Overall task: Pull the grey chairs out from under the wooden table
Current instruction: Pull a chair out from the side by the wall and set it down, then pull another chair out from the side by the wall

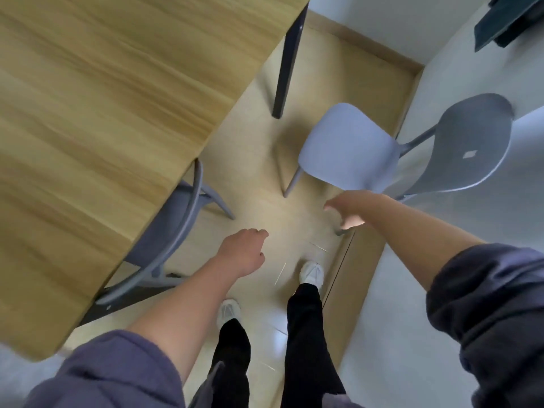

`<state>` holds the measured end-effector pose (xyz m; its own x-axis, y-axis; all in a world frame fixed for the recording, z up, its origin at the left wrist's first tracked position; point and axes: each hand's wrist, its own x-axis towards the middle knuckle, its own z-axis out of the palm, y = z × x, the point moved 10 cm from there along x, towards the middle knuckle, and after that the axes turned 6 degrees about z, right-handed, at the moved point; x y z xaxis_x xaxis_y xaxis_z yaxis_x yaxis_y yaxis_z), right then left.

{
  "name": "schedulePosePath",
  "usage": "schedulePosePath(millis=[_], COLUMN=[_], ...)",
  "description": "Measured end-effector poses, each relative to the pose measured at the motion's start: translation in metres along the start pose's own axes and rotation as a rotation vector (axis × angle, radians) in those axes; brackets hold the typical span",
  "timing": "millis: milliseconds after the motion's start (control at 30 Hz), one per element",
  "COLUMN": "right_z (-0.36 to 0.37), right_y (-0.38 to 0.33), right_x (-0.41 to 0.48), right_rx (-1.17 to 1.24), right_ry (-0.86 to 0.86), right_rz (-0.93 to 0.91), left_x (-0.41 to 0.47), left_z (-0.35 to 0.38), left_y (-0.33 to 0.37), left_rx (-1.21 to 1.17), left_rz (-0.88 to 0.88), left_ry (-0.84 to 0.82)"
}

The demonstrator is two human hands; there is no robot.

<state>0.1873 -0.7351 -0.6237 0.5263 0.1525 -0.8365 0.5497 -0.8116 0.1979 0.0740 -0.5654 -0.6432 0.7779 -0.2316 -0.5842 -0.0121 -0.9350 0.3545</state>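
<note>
One grey chair stood clear of the wooden table, out on the pale floor beside the table's dark leg, its backrest toward the white wall on the right. A second grey chair was tucked under the table's near edge, only its curved back and rear legs showing past the tabletop.

The right hand hung just in front of the pulled-out chair's seat edge, fingers curled loosely downward and holding nothing (whether it touched the seat could not be told through the blur). The left hand was held out over the floor between the two chairs, fingers folded into a loose fist, empty, near the tucked chair's back but apart from it.

Both forearms were bare, with purple-grey sleeves pushed up. Below, black trousers and white shoes stood on the floor. A dark object sat at the upper right corner.
</note>
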Motion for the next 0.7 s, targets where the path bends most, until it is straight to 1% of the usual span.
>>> schedulePosePath(millis=[133,267,333,400,467,533,567,633,700], right_z=[-0.027,-0.052,-0.069,-0.089,-0.107,-0.119,-0.12,-0.114,-0.108], right_y=[-0.077,-0.131,-0.157,-0.18,-0.203,-0.225,-0.235,-0.256,-0.273], right_x=[-0.016,-0.025,-0.031,-0.039,-0.05,-0.064,-0.069,-0.072,-0.071], right_rx=[-0.055,-0.099,-0.114,-0.126,-0.131,-0.126,-0.127,-0.159,-0.194], right_ry=[0.084,0.167,0.245,0.345,0.504,0.64,0.671,0.686,0.652], right_rz=[-0.054,-0.13,-0.187,-0.248,-0.303,-0.359,-0.383,-0.417,-0.419], left_x=[-0.056,-0.094,-0.111,-0.13,-0.15,-0.164,-0.166,-0.171,-0.17], left_z=[0.01,0.009,0.0,-0.018,-0.035,-0.042,-0.04,-0.027,-0.009], left_y=[-0.053,-0.079,-0.083,-0.084,-0.084,-0.093,-0.102,-0.125,-0.146], left_rx=[0.006,-0.008,-0.047,-0.083,-0.041,0.033,0.042,0.002,-0.051], left_rz=[-0.023,-0.044,-0.041,-0.022,0.007,-0.055,-0.117,-0.227,-0.277], left_ry=[0.013,0.123,0.228,0.411,0.595,0.686,0.66,0.556,0.42])
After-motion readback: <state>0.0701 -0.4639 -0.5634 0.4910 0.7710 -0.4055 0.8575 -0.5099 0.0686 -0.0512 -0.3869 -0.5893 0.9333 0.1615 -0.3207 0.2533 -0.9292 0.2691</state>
